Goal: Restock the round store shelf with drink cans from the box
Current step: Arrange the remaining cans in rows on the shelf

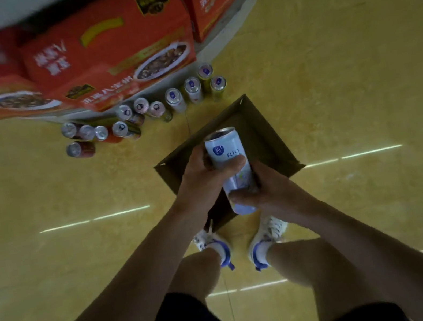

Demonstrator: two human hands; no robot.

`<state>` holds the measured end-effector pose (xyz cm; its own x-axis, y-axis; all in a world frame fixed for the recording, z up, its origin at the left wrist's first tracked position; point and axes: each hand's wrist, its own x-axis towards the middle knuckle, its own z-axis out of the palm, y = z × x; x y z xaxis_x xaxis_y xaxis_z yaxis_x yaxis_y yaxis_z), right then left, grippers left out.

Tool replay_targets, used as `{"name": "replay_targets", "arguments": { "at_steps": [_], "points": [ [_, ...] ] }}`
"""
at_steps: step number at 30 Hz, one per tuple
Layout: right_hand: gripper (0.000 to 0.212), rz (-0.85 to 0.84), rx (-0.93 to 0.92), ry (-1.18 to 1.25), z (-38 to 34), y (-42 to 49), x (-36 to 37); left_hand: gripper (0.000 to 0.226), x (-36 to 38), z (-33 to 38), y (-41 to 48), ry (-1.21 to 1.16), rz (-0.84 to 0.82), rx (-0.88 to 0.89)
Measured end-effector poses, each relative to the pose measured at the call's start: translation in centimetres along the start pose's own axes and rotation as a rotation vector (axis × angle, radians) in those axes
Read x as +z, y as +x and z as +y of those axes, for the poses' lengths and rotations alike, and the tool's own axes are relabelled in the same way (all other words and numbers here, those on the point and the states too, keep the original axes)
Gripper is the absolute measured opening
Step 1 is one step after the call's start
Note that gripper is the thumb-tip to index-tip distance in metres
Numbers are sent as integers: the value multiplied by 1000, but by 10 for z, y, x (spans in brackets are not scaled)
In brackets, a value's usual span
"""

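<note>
can: pale "RIO" can point(227, 154), tilted with its top far, held above the box.
left hand: left hand point(202, 181) clamped on the can's upper half, thumb across the front.
right hand: right hand point(267, 193) clamped on the can's near end, touching the left.
box: open cardboard box point(272, 144) on the floor point(347, 85), just beyond the shoes point(267, 235).
row: upright cans point(174, 99) curve along the shelf foot, beyond the box.
shelf: round shelf point(233, 19), far, carries red cartons point(109, 51).

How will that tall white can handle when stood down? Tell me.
The white RIO can is tall and slim, so it probably tips if nudged. Its smooth round wall would likely roll once on its side. The left hand and right hand both grip it; perhaps it is slick.
</note>
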<state>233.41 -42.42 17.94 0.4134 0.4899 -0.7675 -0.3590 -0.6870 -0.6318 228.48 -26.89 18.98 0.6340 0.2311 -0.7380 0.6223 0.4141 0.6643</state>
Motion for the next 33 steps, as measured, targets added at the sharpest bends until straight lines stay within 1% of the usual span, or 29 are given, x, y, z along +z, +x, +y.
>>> {"name": "replay_targets", "arguments": {
  "at_steps": [2, 5, 8, 10, 12, 15, 19, 23, 26, 28, 31, 33],
  "points": [
    [79, -18, -28, -28, -35, -44, -4, 55, 4, 34, -44, -3, -8, 27],
    [69, -38, -72, -66, -90, -109, -15, 48, 12, 89, -111, 4, 13, 71],
    [59, -53, -118, -65, -141, -165, -27, 46, 19, 137, -171, 15, 36, 131],
    [64, -71, -147, -71, -172, -196, -32, 40, 21, 164, -205, 17, 60, 187],
    [72, -61, -177, -85, -200, -224, -32, 39, 21, 185, -235, 28, 79, 236],
    [70, -28, -263, -131, -234, -260, -28, 43, 15, 217, -270, 55, 100, 310],
    [52, 81, -372, -113, -270, -290, -20, 58, 7, 260, -302, 122, 109, 439],
    [64, 163, -527, -52, -309, -306, -11, 62, 0, 303, -323, 151, 139, 580],
    [63, 182, -616, -51, -338, -313, -12, 50, -6, 334, -332, 148, 106, 671],
    [62, 219, -664, -61, -360, -319, -14, 46, -10, 354, -338, 150, 87, 739],
    [68, 238, -703, -91, -389, -325, -16, 59, -18, 383, -348, 157, 80, 808],
    [65, 244, -740, -126, -409, -328, -18, 60, -23, 402, -354, 158, 87, 840]
  ]
}}
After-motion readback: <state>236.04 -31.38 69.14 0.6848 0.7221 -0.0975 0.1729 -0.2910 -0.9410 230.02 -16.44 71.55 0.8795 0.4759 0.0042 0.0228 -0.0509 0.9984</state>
